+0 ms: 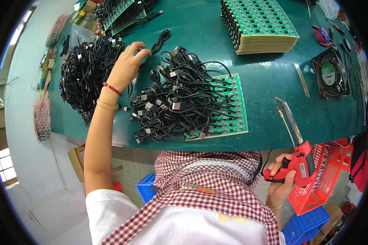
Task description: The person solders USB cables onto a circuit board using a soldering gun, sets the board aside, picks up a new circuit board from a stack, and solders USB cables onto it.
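Note:
My left hand (130,61) is over the far left part of the table, fingers curled and closed at a coiled black USB cable (161,43). Beside that wrist lies a big heap of black USB cables (86,67). To its right, a tangle of black cables (171,98) joins a green circuit board panel (240,104), where the cable ends run onto the board. My right hand (283,175) is wrapped round the handle of a red soldering gun (300,165), held at the table's front edge. Its metal tip and thin feed tube point up and away over the table.
A stack of green circuit board panels (265,34) stands at the back. On the right are a black fan (330,73), a metal strip (301,79) and a pink-and-blue tool (323,36). A red basket (310,200) and blue crates (306,224) sit below the table edge.

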A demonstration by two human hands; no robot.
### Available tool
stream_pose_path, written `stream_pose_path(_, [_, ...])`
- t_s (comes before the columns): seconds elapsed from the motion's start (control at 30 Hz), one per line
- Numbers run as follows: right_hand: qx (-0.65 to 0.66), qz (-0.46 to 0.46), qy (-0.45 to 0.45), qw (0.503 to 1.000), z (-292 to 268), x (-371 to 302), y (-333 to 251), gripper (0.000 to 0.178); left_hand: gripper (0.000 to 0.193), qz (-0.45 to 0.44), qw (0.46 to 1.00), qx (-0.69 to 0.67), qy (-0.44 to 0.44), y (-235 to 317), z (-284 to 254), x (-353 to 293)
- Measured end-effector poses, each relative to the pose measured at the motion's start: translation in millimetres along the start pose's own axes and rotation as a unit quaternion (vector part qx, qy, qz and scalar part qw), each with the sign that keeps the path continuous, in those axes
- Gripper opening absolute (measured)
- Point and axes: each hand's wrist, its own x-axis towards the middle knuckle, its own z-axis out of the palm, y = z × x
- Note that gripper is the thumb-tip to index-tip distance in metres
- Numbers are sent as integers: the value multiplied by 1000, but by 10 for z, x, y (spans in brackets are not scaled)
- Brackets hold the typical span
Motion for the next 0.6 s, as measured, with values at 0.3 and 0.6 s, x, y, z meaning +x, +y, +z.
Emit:
stream_pose_path(0.3, [6, -14, -23, 1000, 24, 45, -29, 48, 23, 139, 985, 100, 3, 40, -80, -21])
stream_pose_path(0.6, [27, -2, -18, 999, 12, 4, -44, 46, 6, -147, 897, -382, 164, 374, -340, -7])
